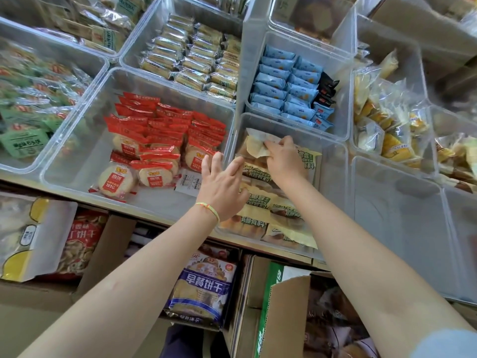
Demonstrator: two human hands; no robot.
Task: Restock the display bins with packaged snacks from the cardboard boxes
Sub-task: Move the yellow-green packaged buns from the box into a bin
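A clear display bin [333, 161] at the centre holds several yellow-and-green bread packets [260, 200]. My right hand [285, 161] reaches into its far end and pinches one pale yellow packet [254, 146] by its wrapper. My left hand [222, 183] hovers over the bin's left wall with straight, spread fingers, holding nothing. An open cardboard box [286, 319] stands below the shelf at the lower right, with dark packets inside.
Left of it, a bin of red rice-cracker packets [154, 140]; behind it, a bin of blue packets [284, 94]. An empty clear bin [397, 228] sits to the right. Bags of biscuits [201, 288] and more boxes lie below the shelf edge.
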